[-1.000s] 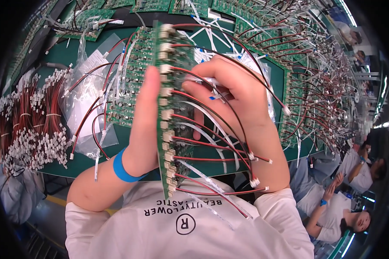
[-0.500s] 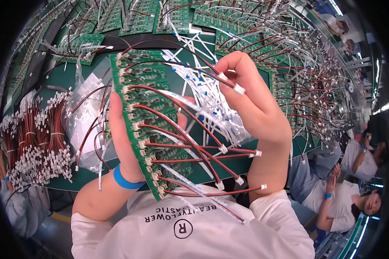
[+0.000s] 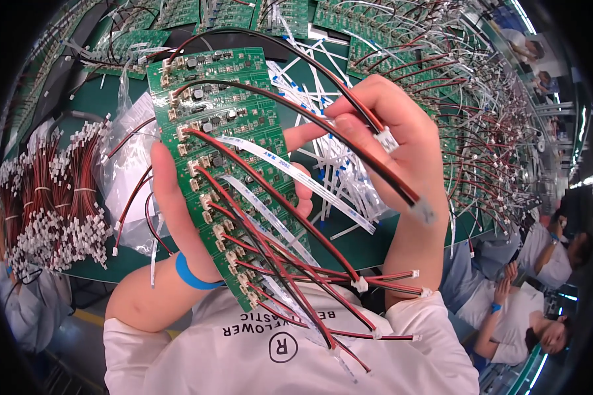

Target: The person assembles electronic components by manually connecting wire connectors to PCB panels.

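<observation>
My left hand (image 3: 171,197) grips a long green circuit board panel (image 3: 247,108), thumb along its left edge and fingertips showing past the right edge. Red-and-black cables with white plugs run rightward from sockets on its left side. White flat ribbon cables (image 3: 267,157) lie across the panel among them. To the right, my right hand (image 3: 402,128) is closed, thumb and curled index finger pinching the topmost red-and-black cable (image 3: 315,64) near its white plug. A second cable (image 3: 349,141) rises in front of that hand, its plug blurred and apparently loose.
Bundles of red-and-black cables (image 3: 59,197) lie at left, beside a clear plastic bag (image 3: 128,191). Loose white ribbon strips (image 3: 329,178) are piled behind my right hand. More wired green boards (image 3: 389,56) fill the far and right sides. Other people sit at right.
The panel has shifted slightly left and up, its face turned more toward view. The two top cables stand out closer to view. My right hand stays beside them, slightly shifted rightward.
</observation>
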### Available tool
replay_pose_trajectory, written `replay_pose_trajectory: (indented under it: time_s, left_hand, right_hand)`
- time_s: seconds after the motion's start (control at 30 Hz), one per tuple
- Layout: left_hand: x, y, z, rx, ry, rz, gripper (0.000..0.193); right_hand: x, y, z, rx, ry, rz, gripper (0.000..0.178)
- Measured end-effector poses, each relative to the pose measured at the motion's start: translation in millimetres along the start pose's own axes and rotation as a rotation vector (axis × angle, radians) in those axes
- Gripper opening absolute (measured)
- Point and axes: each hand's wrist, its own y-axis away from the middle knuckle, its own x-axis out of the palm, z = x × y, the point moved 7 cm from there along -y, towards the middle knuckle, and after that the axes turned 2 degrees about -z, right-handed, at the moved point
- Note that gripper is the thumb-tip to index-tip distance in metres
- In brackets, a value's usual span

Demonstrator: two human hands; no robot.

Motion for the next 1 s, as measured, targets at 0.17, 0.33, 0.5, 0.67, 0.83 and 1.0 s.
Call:
replay_pose_trajectory:
  time_s: [0.17,0.33,0.5,0.67,0.83,1.0]
  left_hand:
    - [-1,1,3,0.023,-0.053,-0.07,0.112]
    - [-5,-5,0,0.071,-0.02,0.012,0.108]
    - [-6,-3,5,0.126,-0.045,-0.128,0.105]
    - [-11,1,12,0.043,-0.177,-0.337,0.073]
    - [-11,1,15,-0.029,-0.21,-0.239,0.069]
    - [-9,-2,16,0.048,0.019,-0.252,0.067]
  right_hand:
    - [4,-1,2,-0.018,0.112,0.078,0.01]
    - [4,3,-8,0.057,-0.007,0.017,0.01]
    - [1,5,-1,0.016,0.019,-0.027,0.009]
    - [14,9,25,-0.131,0.098,-0.032,0.015]
    - [18,8,29,-0.2,0.16,-0.084,0.019]
    - [20,9,23,-0.2,0.181,-0.113,0.019]
